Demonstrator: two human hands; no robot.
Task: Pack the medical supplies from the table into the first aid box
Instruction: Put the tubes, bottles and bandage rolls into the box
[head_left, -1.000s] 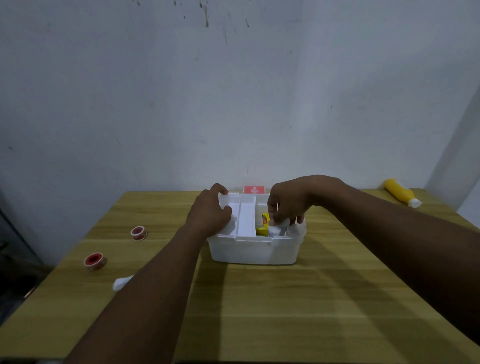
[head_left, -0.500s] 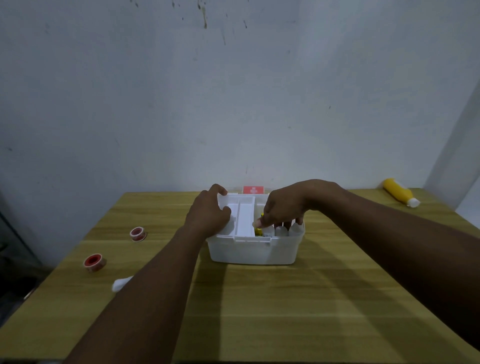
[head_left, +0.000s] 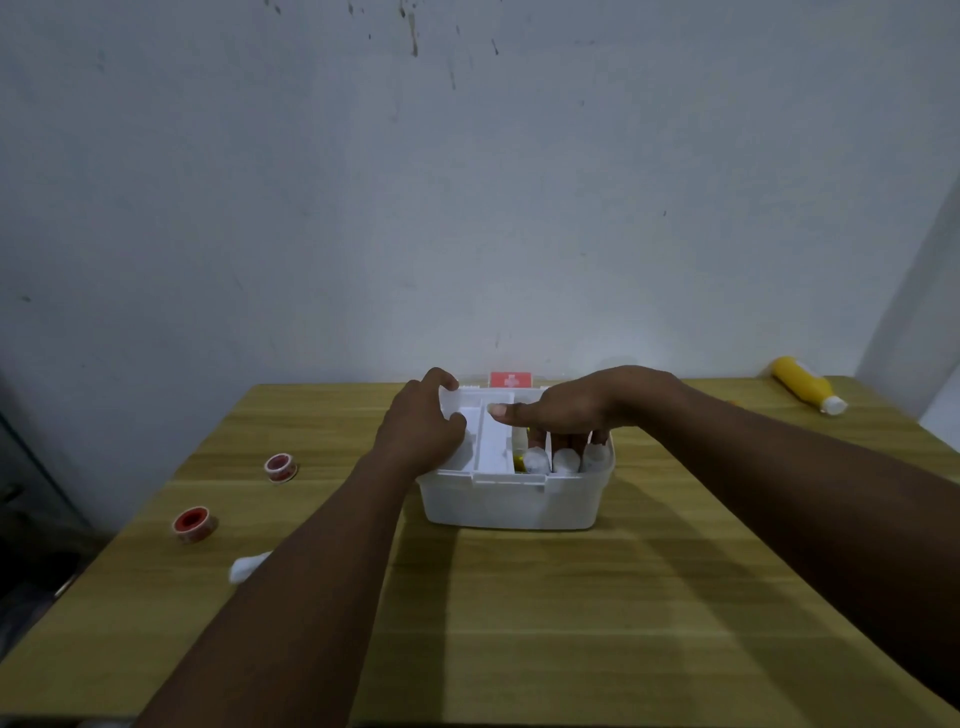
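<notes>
Only sign I can make out is a white cross on the red label (head_left: 511, 380) behind my first aid box (head_left: 511, 501); no readable words.

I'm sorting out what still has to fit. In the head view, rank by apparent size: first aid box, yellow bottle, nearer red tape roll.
1. first aid box
2. yellow bottle, though it lies farther away
3. nearer red tape roll

Dim, flat indoor light with a cool grey cast. Soft forearm shadows stripe the counter (head_left: 519, 623) toward 6 o'clock. The image is slightly soft and grainy; wide-angle bending darkens the corners at 4 and 8 o'clock.
</notes>
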